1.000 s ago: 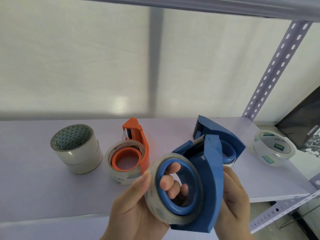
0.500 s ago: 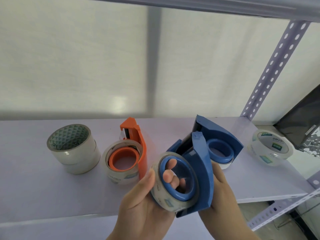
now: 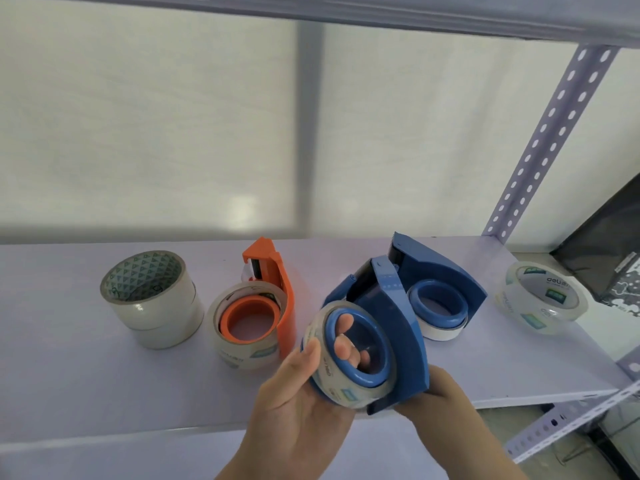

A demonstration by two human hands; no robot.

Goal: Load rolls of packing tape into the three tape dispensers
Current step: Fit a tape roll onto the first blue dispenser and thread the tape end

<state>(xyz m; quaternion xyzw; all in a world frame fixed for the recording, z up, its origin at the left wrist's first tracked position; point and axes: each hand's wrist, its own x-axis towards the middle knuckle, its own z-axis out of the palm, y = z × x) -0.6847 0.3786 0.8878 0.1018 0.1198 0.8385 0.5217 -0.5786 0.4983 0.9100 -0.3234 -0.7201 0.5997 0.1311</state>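
- At the left of the frame, a stack of two clear tape rolls (image 3: 152, 299) stands on the white shelf (image 3: 69, 375), its core lined with a green triangle pattern; it is apart from everything else.
- Just right of it, the orange tape dispenser (image 3: 273, 299) lies on the shelf with a clear roll (image 3: 242, 327) seated round its orange hub; its cutter end points toward the back wall.
- Lower centre, the left hand (image 3: 294, 407) grips the clear tape roll (image 3: 346, 375) mounted on the held blue tape dispenser (image 3: 391, 327); the thumb presses the roll's outer face, and fingertips (image 3: 346, 344) show through the blue hub's opening.
- Right of that, the right hand (image 3: 440, 393) cups the same dispenser from beneath and behind; its fingers are mostly hidden by the blue body, so how they curl cannot be told; the dispenser is lifted off the shelf, tilted.
- Behind it, a second blue tape dispenser (image 3: 440, 282) rests on the shelf with a white-edged roll (image 3: 440, 332) on its hub.
- At the right of the frame, a loose clear tape roll (image 3: 540, 299) with a printed label lies flat near the shelf's edge, beside the perforated upright (image 3: 554, 123).
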